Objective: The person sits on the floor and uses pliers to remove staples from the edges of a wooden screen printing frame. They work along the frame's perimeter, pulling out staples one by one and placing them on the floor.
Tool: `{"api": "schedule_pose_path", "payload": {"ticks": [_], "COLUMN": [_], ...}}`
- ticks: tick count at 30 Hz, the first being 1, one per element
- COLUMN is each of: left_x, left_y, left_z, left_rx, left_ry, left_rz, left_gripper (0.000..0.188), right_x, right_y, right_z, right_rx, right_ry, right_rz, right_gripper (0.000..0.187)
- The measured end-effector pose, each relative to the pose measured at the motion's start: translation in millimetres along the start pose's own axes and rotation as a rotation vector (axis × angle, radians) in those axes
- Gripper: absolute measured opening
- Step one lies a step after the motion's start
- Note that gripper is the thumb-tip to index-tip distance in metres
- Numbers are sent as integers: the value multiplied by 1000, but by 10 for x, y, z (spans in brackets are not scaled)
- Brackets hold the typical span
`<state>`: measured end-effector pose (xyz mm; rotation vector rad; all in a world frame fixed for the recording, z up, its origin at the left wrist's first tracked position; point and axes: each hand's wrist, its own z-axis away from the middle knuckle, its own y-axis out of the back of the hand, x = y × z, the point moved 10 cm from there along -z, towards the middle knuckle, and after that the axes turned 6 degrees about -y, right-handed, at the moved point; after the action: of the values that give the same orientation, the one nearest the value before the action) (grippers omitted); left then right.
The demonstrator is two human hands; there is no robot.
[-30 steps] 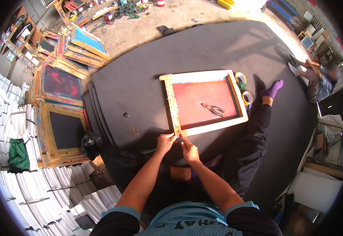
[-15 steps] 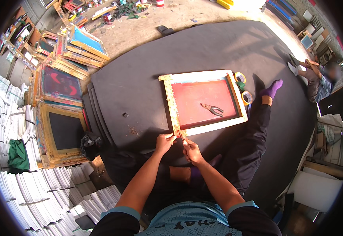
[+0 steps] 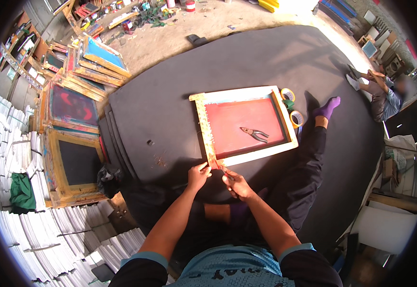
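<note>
A wooden screen-printing frame [image 3: 200,125] with red mesh [image 3: 237,112] lies on the black sheets in front of me. My left hand [image 3: 199,176] is closed at the frame's near left corner, its fingertips pinching the wood there. In my right hand [image 3: 237,185] is a thin tool, pointed at the same corner; the fingers hide most of it, so its kind is unclear. Pliers [image 3: 255,134] with dark handles rest on the mesh, touched by neither hand.
Tape rolls [image 3: 297,118] stand against the frame's right side, near my outstretched leg [image 3: 309,172]. Stacked screen frames [image 3: 77,143] and bundled white sheets [image 3: 31,244] line the left. Another person [image 3: 385,98] sits at the far right.
My right hand has shifted slightly right and down, drawing the tool back a little from the corner. My left hand stays at the corner. The view has shifted slightly.
</note>
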<state>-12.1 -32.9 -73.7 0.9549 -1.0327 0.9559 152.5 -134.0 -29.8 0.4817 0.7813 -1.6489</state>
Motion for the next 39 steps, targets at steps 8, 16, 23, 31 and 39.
{"api": "schedule_pose_path", "payload": {"ticks": [8,16,23,31,39], "left_x": [1274,934,810,785,723], "left_y": [-625,-1311,-1183,-875,-590], "left_z": [318,67,-11,12,160], "left_rx": [-70,-145,-168,-223,-217], "left_ry": [-834,-800,-798,-805,-792], "left_rz": [-752,-1037,-1030,-1130,-1329], "left_gripper": [54,65,53,45,51], "right_x": [-799,-1120,-1130,-846,-504], "right_y": [1215,2115,1992,1710,1382], "right_z": [268,166,209,331,601], "right_rx": [785,843,854,833,736], "right_ry": [521,659,718,622,443], "right_rz": [995,1217,1234,1308,1210], "right_gripper": [35,37,28,25,32]}}
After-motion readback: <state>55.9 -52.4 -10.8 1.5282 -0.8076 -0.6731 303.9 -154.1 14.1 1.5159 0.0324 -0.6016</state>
